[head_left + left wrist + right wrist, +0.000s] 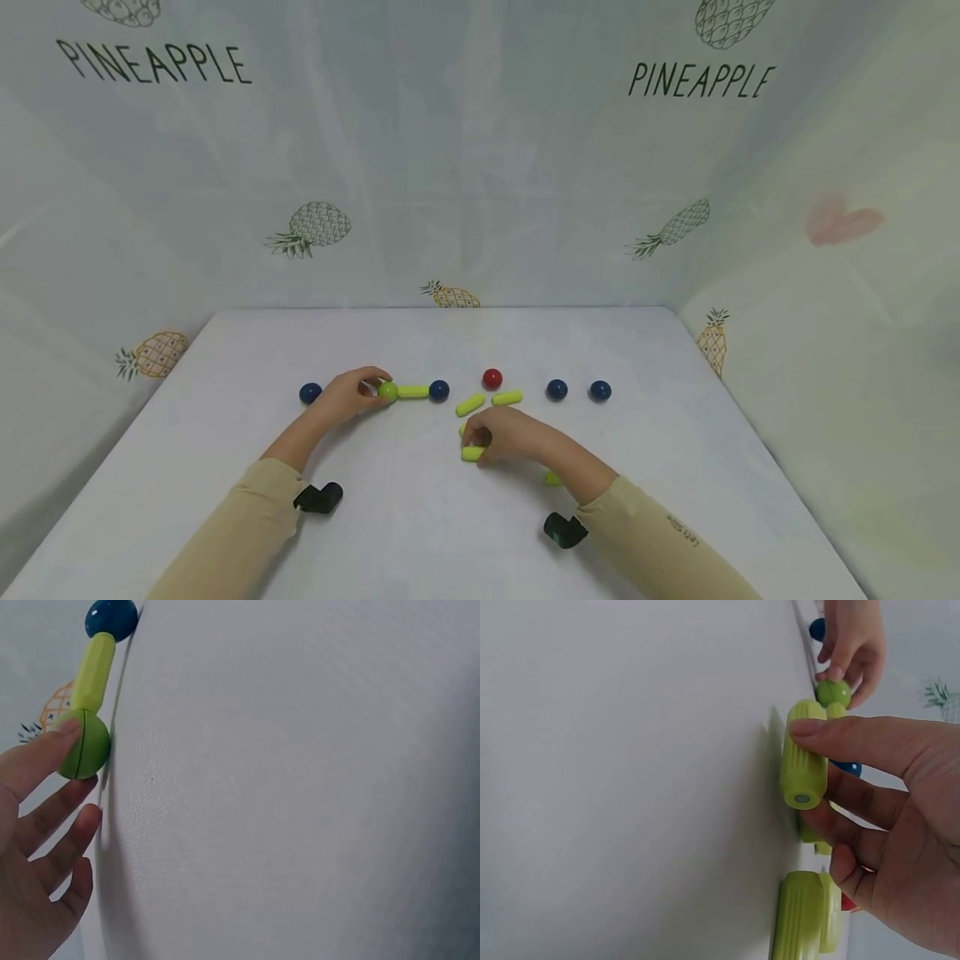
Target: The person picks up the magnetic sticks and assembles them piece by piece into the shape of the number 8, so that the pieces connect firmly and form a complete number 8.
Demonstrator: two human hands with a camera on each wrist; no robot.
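In the head view my left hand (347,397) pinches a green ball (387,392) between thumb and fingers. A yellow-green rod (413,392) joins that ball to a dark blue ball (439,390), forming a straight row. The left wrist view shows the thumb on the green ball (91,746), with the other fingers spread below. My right hand (513,433) holds another yellow-green rod (472,454) near the table's middle. Seen from the right wrist, this ridged rod (804,761) has a grey disc in its end; whether it touches the table I cannot tell.
Just beyond the right hand lie two loose rods (470,405) and a red ball (492,379). Blue balls (557,389) sit to the right, and another blue ball (310,393) is left of the left hand. The right forearm partly covers a green piece (553,478).
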